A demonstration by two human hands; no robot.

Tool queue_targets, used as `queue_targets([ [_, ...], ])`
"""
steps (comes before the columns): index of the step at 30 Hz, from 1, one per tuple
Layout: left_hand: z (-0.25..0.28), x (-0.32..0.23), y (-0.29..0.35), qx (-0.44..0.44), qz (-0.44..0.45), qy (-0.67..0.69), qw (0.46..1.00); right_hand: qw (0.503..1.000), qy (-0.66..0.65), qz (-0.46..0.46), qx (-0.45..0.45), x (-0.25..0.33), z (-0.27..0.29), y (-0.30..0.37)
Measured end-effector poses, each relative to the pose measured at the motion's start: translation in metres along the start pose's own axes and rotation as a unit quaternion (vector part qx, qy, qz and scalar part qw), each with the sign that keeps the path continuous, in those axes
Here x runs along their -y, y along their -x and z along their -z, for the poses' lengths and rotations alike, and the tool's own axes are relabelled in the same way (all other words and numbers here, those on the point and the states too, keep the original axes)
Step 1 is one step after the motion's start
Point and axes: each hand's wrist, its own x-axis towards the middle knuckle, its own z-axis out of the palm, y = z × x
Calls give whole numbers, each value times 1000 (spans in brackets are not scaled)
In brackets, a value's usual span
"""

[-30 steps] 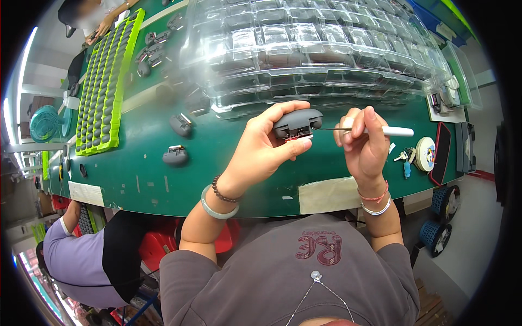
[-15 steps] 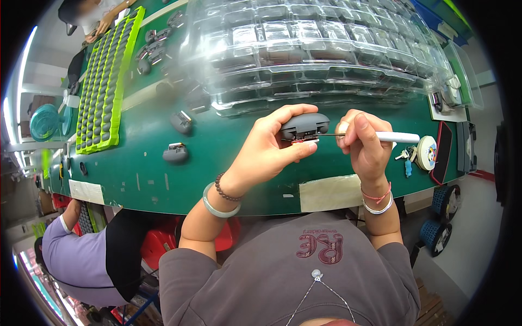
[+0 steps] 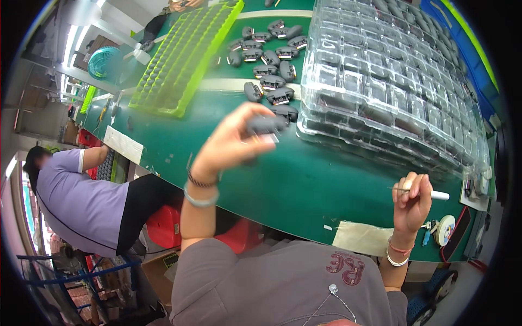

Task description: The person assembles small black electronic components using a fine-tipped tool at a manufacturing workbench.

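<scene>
My left hand [image 3: 224, 142] is closed round a dark grey, rounded plastic device [image 3: 263, 125], held above the green table left of the middle. The hand and the device are smeared by motion. A small pale piece shows at the device's lower side, by my thumb. Lower right, my right hand [image 3: 411, 209] is closed on a screwdriver [image 3: 439, 195] with a white handle and a thin metal shaft; its tip points left, apart from the device. Just beyond my left hand lie several similar grey devices [image 3: 272, 82], some with open sides showing inner parts.
Stacked clear plastic trays [image 3: 348, 117] full of grey pieces fill the right back. A lime-green tray [image 3: 179, 110] stands at the left back. Keys and a round tape-like roll [image 3: 446, 231] lie at the right edge. A person in purple [image 3: 89, 201] sits at the left.
My view has turned toward the left. My left hand has carried the grey device away from the screwdriver, toward the loose devices. My right hand keeps the screwdriver, now farther from the left hand.
</scene>
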Motion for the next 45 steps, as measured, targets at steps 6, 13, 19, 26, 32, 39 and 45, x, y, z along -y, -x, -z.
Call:
queue_targets([
  [6, 114, 61, -114, -201, 109, -166, 959, 1000, 16, 1, -18, 1, 3, -6],
  [13, 132, 103, -275, -271, 44, -488, 828, 998, 40, 2, -54, -2, 8, -8],
  [19, 126, 105, -341, -255, 88, -547, 793, 995, 54, 30, -80, 1, 9, -5],
  [26, 113, 10, -358, -230, -221, -441, 839, 996, 48, -27, -64, 4, 10, -11],
  [32, -16, -130, -336, -40, -399, -374, 836, 996, 51, -53, -50, 9, 14, -8],
  [39, -173, -156, -376, 81, -447, -525, 720, 995, 63, -57, -54, 8, 11, -3],
  [45, -238, -142, -398, 86, -447, -579, 677, 995, 71, -60, -36, 5, 13, -3],
])
